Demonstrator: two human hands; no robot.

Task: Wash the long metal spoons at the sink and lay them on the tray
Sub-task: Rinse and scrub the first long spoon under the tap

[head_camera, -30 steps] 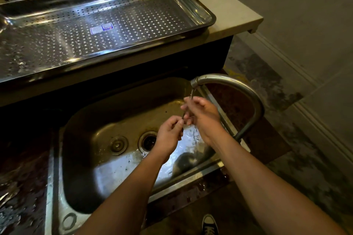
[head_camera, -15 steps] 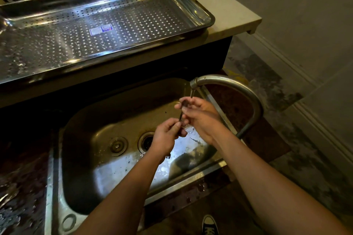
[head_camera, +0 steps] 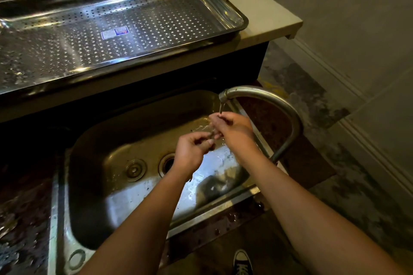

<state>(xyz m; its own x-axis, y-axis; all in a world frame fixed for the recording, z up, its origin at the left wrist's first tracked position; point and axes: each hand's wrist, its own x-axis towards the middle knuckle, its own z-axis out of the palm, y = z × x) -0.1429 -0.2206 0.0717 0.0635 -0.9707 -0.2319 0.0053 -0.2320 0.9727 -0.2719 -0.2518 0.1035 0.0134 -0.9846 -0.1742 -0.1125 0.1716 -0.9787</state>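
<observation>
From the head view, both hands are over the right part of the sink, under the tap, with water running. The left hand has come up and to the right over the last second, so its fingertips now meet the right hand. The thin dark handle that showed between the fingers half a second ago is now almost covered. All that shows of the spoon is a short glinting piece between the two hands.

The left hand's fingers are curled and pinch the near end of that piece. The right hand's fingers are bent round the far end, right under the stream, and water splashes off its knuckles.

I judge this to be the rubbing and rinsing step, with the hands working along one spoon.

The tray sits on the counter beyond the sink, well away from the hands, and no spoons show on it. Going by that, the laying-down step is still to come.
</observation>
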